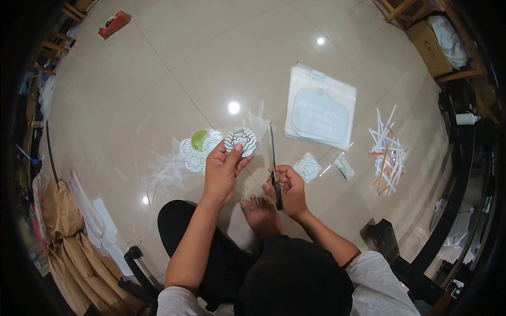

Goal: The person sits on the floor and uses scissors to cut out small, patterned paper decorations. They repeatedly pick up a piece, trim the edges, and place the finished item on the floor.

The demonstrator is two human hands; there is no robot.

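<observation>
My left hand pinches a round patterned sticker between thumb and fingers, with clear film showing behind it. My right hand holds scissors by their black handles, blades pointing away from me and just right of the sticker. Several round stickers, one of them green, lie overlapping on the floor left of my left hand. To the right of my right hand lie another round sticker on a clear backing and a small sticker piece with writing.
A stack of clear sheets with printed blue shapes lies beyond my right hand. Paper strips are heaped farther right. Clear film scraps lie at left. A red tape dispenser sits far left; brown paper is at lower left.
</observation>
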